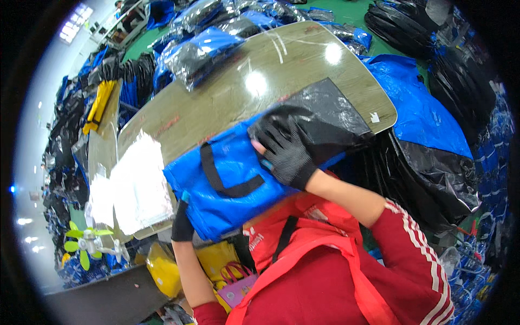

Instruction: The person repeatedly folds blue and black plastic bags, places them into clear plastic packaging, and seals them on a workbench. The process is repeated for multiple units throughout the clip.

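A blue woven-plastic bag [233,208] with a black strap handle [212,173] lies across the near edge of the table, in front of my body. Its black panel [336,108] is folded over toward the right. My left hand [184,221], in a black glove, grips the bag's lower left corner, its fingers partly hidden behind the material. My right hand [286,149], in a dark dotted glove with the thumb tip bare, is closed on the folded black part near the bag's middle.
The wood-patterned table [211,116] carries a clear-wrapped blue and black pack [200,51] at its far edge. White sheets [142,187] lie at the left, near a small green fan [86,244]. More blue and black bags [428,119] hang over the right edge.
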A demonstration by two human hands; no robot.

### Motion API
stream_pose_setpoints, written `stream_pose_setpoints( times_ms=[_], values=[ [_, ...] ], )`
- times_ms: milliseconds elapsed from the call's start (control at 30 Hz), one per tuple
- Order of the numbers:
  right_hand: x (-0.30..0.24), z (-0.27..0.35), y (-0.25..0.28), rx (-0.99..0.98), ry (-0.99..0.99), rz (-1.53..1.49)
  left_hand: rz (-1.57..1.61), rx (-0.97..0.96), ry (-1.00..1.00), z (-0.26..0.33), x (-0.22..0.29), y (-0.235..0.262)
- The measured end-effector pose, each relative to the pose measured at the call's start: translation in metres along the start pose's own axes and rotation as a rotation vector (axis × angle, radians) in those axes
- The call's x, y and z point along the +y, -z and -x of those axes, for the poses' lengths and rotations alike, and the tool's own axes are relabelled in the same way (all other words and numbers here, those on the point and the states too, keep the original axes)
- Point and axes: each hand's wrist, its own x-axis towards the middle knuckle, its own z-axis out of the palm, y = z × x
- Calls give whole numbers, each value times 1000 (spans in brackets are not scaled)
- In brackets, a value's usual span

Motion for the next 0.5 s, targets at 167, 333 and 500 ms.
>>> stream_pose_setpoints(
  times_ms=[167, 333, 500],
  values=[
    [8, 18, 8, -43, -252, -229, -72, -172, -153, -15, 33, -153],
    [29, 58, 12, -74, -272, -303, -343, -346, -397, -105, -45, -349],
    [40, 110, -8, -61, -465, -581, -1081, -542, -879, -147, -90, -358]
  ],
)
